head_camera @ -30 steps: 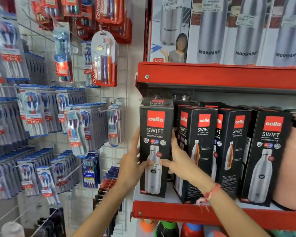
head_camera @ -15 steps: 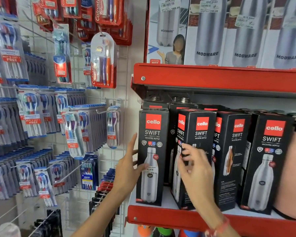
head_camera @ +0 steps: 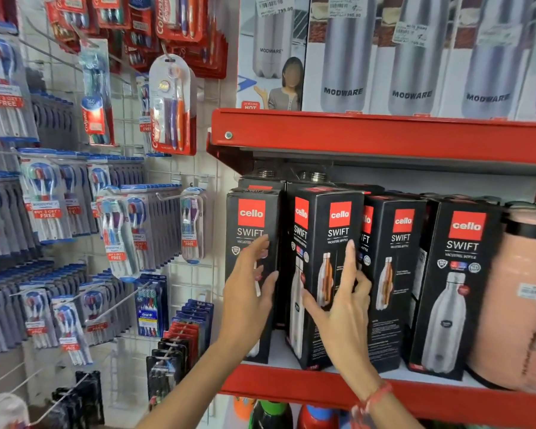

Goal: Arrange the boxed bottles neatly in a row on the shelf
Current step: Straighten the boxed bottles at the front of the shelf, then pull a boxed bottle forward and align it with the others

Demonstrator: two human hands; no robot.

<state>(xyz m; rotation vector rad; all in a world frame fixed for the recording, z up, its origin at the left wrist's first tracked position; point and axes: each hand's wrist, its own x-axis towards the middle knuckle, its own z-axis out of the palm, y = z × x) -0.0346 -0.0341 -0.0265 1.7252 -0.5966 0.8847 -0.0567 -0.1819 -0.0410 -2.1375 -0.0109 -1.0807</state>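
While the left hand [head_camera: 248, 292] lies flat and spread on the first box [head_camera: 250, 243], it hides the printed bottle. Right hand [head_camera: 342, 300], fingers splayed, covers part of the second box [head_camera: 325, 243]; the pink jug [head_camera: 520, 305] is blurred and cut off.

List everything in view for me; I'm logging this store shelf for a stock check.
Cello Swift boxes: four in front, more behind, black, middle shelf.
Modware boxes: at least four, white with steel bottles, top shelf.
Jug: one, peach, right end of the middle shelf.
Shelf: red edges.
Toothbrush packs: many, blue and red, hanging on the left wire grid.
Bottles below: a few, mostly hidden.
Left hand: flat on the leftmost box.
Right hand: fingers spread on the second box, red wrist thread.
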